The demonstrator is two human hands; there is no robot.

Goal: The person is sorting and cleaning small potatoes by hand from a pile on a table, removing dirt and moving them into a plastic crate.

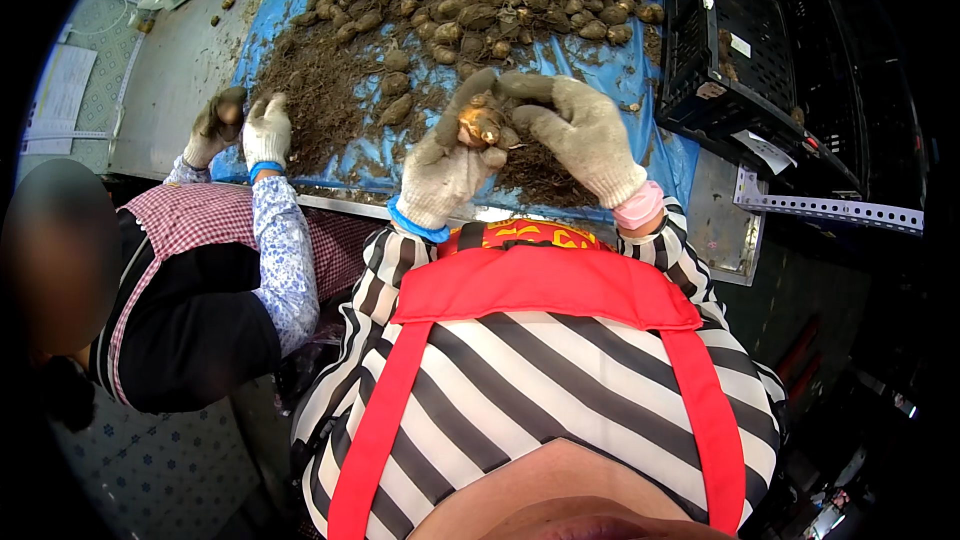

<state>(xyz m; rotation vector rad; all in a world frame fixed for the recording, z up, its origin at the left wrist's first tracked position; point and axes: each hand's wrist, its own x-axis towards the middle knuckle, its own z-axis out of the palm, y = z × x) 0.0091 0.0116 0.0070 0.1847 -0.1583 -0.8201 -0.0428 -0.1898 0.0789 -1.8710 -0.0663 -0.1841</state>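
A soil-covered bulb (482, 124) with pale orange patches and a knobbly surface is held up in front of me, above the blue sheet. My left hand (443, 168), in a grey-white knit glove with dirty fingertips, is closed around its left side and underside. From the right, my right hand (580, 135), gloved the same way, has bent fingers and thumb at the bulb's edge, pinching there. Just beyond my hands lies a large heap of similar bulbs (500, 0), brown and earthy. Below them, loose dark soil and roots (545, 180) cover part of the sheet.
The blue plastic sheet (640, 150) covers the metal table. Black plastic crates (735, 90) stand at the right, by a perforated metal bar (840, 210). On the left, a co-worker's gloved hands (265, 130) are close by, beside more soil and roots (320, 90).
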